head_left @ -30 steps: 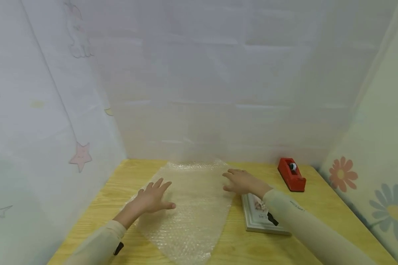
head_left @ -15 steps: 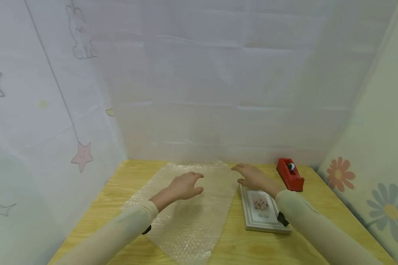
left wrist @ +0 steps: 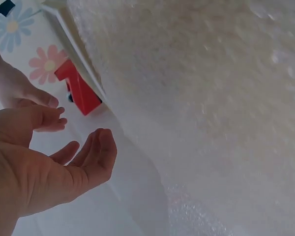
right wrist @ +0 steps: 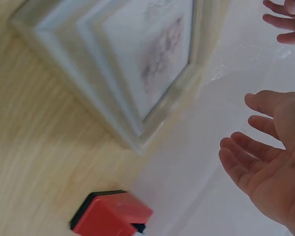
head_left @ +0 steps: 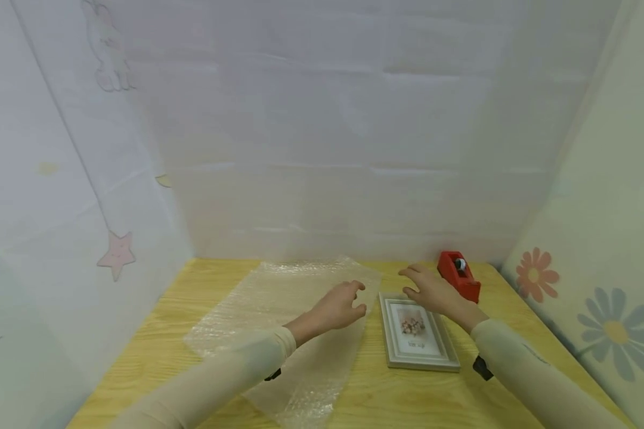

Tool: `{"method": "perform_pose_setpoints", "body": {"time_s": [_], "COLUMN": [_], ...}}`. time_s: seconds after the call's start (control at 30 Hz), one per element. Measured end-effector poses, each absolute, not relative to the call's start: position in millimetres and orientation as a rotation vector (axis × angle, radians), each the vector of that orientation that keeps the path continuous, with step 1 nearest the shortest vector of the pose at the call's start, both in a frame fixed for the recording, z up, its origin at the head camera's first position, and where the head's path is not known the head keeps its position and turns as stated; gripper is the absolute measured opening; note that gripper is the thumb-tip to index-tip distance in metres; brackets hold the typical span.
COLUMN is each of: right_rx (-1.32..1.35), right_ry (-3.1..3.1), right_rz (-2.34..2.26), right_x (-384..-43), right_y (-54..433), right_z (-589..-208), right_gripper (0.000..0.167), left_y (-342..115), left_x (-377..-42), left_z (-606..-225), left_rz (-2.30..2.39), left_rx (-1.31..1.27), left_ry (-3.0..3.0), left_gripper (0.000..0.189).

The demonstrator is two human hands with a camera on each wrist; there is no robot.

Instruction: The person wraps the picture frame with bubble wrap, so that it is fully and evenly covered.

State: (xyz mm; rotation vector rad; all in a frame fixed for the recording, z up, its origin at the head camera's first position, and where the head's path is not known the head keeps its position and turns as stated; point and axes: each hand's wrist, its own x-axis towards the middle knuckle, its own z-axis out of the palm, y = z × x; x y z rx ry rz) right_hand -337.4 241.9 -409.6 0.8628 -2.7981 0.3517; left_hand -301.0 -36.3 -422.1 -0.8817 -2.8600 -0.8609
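Note:
A picture frame point(head_left: 390, 339) with a pale moulded border and a flower print lies flat on the table, face up. My right hand point(head_left: 432, 291) hovers by its far right corner, fingers loosely bent and holding nothing; in the right wrist view the same hand point(right wrist: 268, 155) is apart from the frame point(right wrist: 83, 83). To the frame's left a sheet of bubble wrap point(head_left: 279, 292) is spread out. Above its right side hangs my left hand point(head_left: 339, 307), its fingers relaxed with nothing in them. The left wrist view has this hand point(left wrist: 59, 167) over the bubble wrap point(left wrist: 201, 98).
A red tape dispenser point(head_left: 460, 277) stands at the back right of the yellow wood-grain table point(head_left: 193, 298), beyond the right hand. A pale wall cloth point(head_left: 322, 149) rises behind the table. Printed side cloths point(head_left: 612, 238) border it left and right.
My left hand has moved right across the bubble wrap towards the picture frame. The right hand has shifted right, uncovering more of the frame. The view has turned slightly right.

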Motion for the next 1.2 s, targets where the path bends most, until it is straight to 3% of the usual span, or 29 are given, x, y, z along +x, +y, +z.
{"method": "perform_pose_setpoints", "body": {"time_s": [0.4,0.6,0.9,1.2], "right_rx": [0.634,0.463,0.196,0.047], "right_ry": [-2.87,-2.953,-3.061,-3.025], "right_rz": [0.692,0.74,0.961,1.278], "right_x": [-320,-315,-303,-294], "right_y": [283,299,306,304], "right_z": [-434,-445,-453,-458], "right_gripper": [0.038,0.042,0.042,0.043], "left_y": [-2,9,26,33], "left_x": [-296,-296,-292,-289], "left_z": [-448,-454,-460,-466], "left_rz": [-1.253,-1.347,-1.515,-1.593], "left_rx": [-0.763,-0.642,-0.582,-0.533], "left_ry": [-2.872,-2.879,-2.885,-2.881], "left_gripper": [0.043,0.046,0.024,0.023]}}
